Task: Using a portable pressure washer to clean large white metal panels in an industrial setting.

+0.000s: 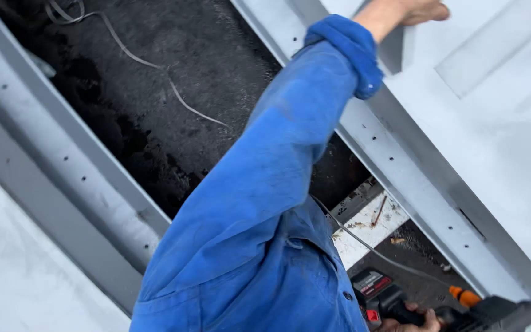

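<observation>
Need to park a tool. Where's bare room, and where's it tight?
Free: the pale flat panel right of the perforated grey metal rail, and the pale surface at lower left. The dark grimy recess has loose thin cables. Crowded: bottom right, where one hand holds a black cordless power tool.

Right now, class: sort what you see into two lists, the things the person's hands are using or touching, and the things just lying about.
In use:
- power drill, gripped by the right hand
- grey metal panel, with the left hand resting on it

Lying about:
- loose wire on the dark floor of the gap
- white board with a rusty nail
- grey metal rail
</observation>
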